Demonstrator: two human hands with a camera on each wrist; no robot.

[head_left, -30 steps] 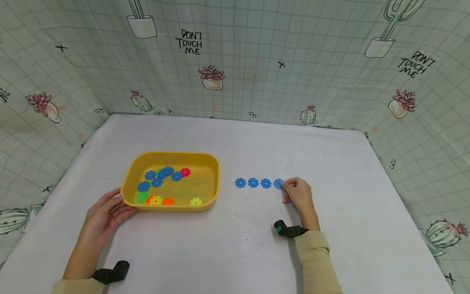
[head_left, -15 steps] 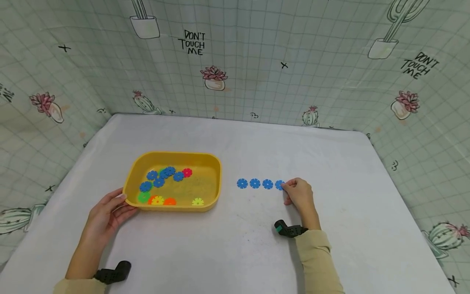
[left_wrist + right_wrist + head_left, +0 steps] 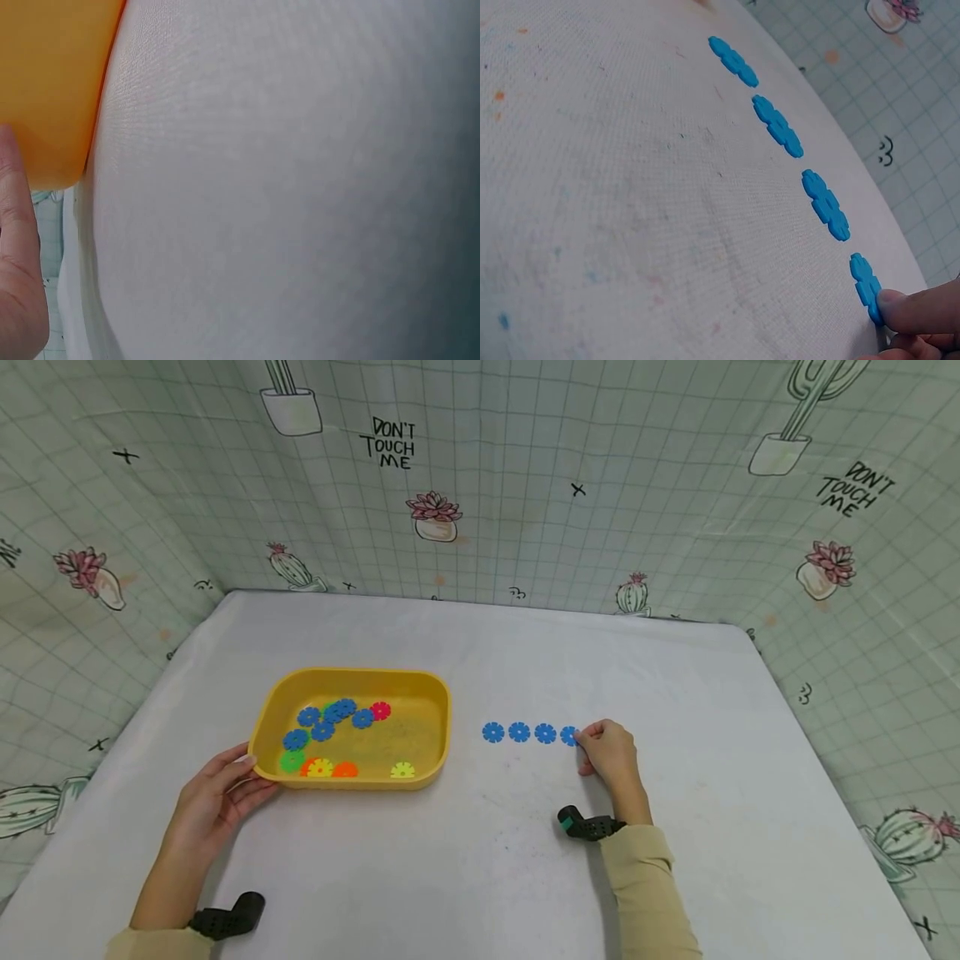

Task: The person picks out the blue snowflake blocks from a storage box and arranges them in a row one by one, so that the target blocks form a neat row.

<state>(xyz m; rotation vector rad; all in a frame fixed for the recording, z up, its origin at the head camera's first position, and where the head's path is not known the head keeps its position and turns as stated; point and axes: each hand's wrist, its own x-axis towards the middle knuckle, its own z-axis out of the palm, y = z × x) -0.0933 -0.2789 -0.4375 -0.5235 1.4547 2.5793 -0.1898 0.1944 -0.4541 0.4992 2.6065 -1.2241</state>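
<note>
Blue plastic interlocking discs with notched, flower-like edges lie in a left-to-right row on the table. My right hand (image 3: 611, 755) pinches the right edge of the rightmost blue disc (image 3: 568, 736). In the right wrist view, the thumb (image 3: 915, 309) presses that disc's near end, and the other fingers are mostly cut off by the frame. My left hand (image 3: 216, 802) holds the near left corner of a yellow tray (image 3: 390, 783), thumb at the rim and fingers along the outer wall. The left wrist view catches one finger against the tray's side (image 3: 52, 90).
Inside the tray lie several more discs: blue ones (image 3: 322, 730), a red one (image 3: 381, 711), green (image 3: 292, 762), orange (image 3: 345, 770) and yellow ones (image 3: 320, 767). A white cloth covers the table (image 3: 420, 877). A cactus-print curtain (image 3: 510, 543) stands behind and at both sides.
</note>
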